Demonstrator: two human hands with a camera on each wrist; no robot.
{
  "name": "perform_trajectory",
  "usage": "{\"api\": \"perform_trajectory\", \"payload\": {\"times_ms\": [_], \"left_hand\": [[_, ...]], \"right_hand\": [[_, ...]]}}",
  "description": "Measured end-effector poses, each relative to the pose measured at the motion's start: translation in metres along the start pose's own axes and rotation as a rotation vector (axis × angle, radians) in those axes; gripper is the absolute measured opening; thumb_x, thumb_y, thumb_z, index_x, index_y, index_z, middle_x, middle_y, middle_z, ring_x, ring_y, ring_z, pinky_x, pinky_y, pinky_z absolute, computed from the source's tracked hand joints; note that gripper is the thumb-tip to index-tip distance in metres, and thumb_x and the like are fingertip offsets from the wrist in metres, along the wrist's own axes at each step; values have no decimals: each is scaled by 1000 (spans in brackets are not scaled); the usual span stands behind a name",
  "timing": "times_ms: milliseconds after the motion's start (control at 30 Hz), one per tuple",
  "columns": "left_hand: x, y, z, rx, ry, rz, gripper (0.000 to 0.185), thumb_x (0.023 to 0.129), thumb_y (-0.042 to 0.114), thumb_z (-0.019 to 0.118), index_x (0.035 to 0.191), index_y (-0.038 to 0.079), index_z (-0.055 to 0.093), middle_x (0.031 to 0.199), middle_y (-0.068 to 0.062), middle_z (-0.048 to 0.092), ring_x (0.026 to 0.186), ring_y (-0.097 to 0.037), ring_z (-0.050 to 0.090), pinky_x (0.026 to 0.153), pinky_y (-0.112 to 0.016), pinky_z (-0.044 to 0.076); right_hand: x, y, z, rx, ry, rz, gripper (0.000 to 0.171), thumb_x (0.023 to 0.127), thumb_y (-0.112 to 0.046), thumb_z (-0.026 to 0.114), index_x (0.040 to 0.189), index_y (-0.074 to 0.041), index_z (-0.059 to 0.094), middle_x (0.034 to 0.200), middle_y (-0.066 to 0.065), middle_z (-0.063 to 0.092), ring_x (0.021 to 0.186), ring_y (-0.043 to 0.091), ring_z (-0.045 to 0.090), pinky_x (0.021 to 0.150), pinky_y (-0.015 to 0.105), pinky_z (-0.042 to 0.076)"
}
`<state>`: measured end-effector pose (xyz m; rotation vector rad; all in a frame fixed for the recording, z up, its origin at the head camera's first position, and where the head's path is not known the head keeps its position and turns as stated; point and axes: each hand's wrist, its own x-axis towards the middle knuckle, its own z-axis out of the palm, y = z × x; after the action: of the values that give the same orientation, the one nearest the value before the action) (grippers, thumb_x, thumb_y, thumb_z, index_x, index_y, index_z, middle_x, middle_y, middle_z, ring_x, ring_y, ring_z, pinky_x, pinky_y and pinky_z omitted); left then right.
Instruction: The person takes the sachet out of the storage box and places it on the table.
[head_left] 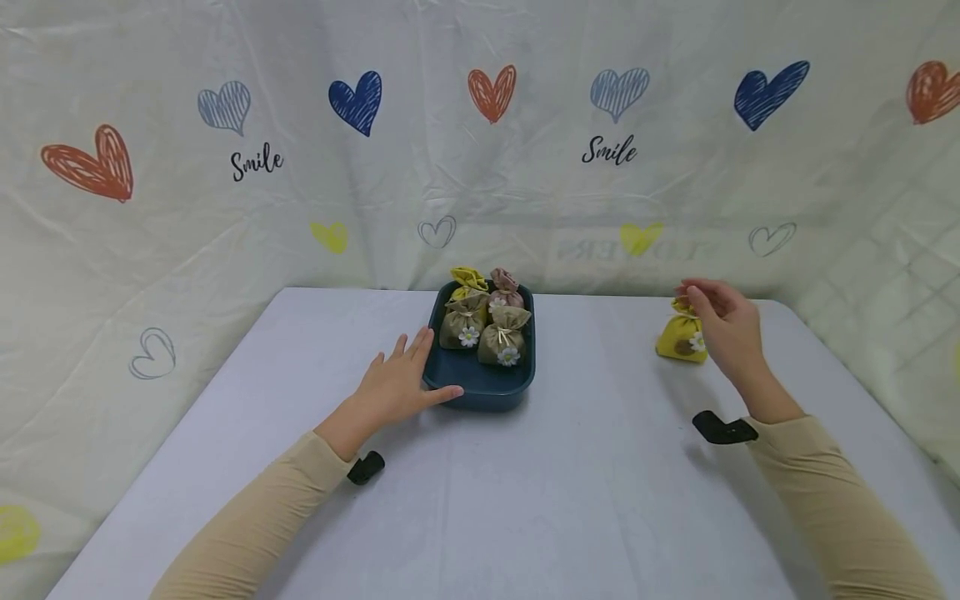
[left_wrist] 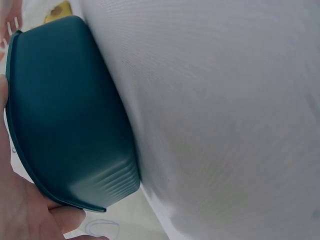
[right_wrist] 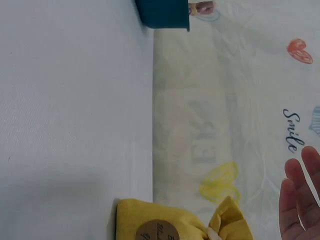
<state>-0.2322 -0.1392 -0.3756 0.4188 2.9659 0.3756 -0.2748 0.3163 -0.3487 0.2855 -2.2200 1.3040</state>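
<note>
Beige sleeves (head_left: pixel 247 525) lowest in the head view, one from each bottom corner, each with a black wrist strap (head_left: pixel 723 428) near the cuff. Pale lilac-white counter (head_left: pixel 585 500) filling the lower half of the frame, bare between the two forearms.

Left of centre, left hand (head_left: pixel 393 385) lying flat on the counter, fingers spread and straight, thumb tip touching the near left corner of a dark teal tray (head_left: pixel 480 385). In the left wrist view, thumb and palm pressed against the tray's rim and outer wall. Nothing between that hand and the tray.

Inside the tray, four small cloth pouches: two olive ones with white daisies (head_left: pixel 504 337) at the front, a yellow one (head_left: pixel 468 282) and a dusty pink one (head_left: pixel 506 287) behind them, all upright and packed close.

Well apart to the right, a yellow pouch (head_left: pixel 681 340) standing alone on the counter near its far edge, a brown round label on its side. Right hand (head_left: pixel 726 327) raised just beside and above it, fingers loosely curved, gripping nothing; fingertips near the tied neck, contact impossible to tell.

Farthest back, a white cloth backdrop (head_left: pixel 480 167) with drawn hearts and the word "Smile".
</note>
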Motion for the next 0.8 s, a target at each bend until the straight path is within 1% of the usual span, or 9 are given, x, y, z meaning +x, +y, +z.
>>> {"api": "perform_trajectory", "payload": {"times_ms": [133, 200, 367, 467, 633, 700, 800], "left_hand": [[1, 0, 1, 8, 6, 1, 113, 89, 79, 53, 166, 11, 6, 172, -6, 6, 155, -37, 8, 117, -66, 17], [1, 0, 1, 12, 10, 5, 113, 89, 79, 54, 166, 10, 8, 172, -7, 6, 155, -38, 9, 117, -67, 18], [1, -1, 2, 9, 8, 8, 113, 89, 79, 54, 166, 10, 8, 172, -6, 6, 155, -38, 9, 117, -67, 17], [1, -1, 2, 7, 10, 11, 113, 89, 80, 53, 166, 10, 7, 172, -7, 6, 155, -38, 8, 117, -67, 16], [0, -1, 2, 29, 24, 17, 113, 89, 80, 53, 166, 9, 9, 172, -8, 8, 155, -39, 9, 117, -67, 16], [-1, 0, 2, 40, 29, 18, 112, 89, 79, 53, 166, 9, 9, 171, -8, 8, 155, -39, 8, 118, -67, 15], [-1, 0, 2, 53, 33, 18, 112, 90, 79, 53, 166, 9, 10, 171, -8, 10, 155, -39, 9, 118, -67, 15]], "right_hand": [[0, -8, 8, 101, -21, -59, 22, 106, -4, 55, 122, 3, 68, 104, -11, 71, 94, 1, 66, 82, 11, 50], [-1, -12, 13, 116, -29, -79, 21, 105, -3, 55, 121, 3, 69, 105, -7, 73, 95, 1, 66, 82, 11, 50], [-4, -22, 23, 110, -55, -108, 24, 106, -5, 56, 124, 8, 66, 108, -4, 72, 97, 2, 65, 83, 12, 50], [-5, -29, 30, 132, -70, -116, 25, 106, -6, 57, 124, 9, 65, 108, -3, 72, 98, 2, 66, 84, 13, 51], [-10, -34, 42, 165, -98, -111, 25, 106, -5, 56, 125, 10, 64, 109, -6, 71, 99, 2, 66, 84, 13, 51], [-11, -35, 48, 175, -110, -109, 25, 106, -4, 56, 124, 11, 64, 110, -3, 71, 99, 2, 66, 84, 13, 51], [-14, -38, 56, 188, -140, -107, 25, 106, -3, 56, 124, 11, 64, 112, 10, 71, 98, 3, 66, 83, 14, 52]]}}
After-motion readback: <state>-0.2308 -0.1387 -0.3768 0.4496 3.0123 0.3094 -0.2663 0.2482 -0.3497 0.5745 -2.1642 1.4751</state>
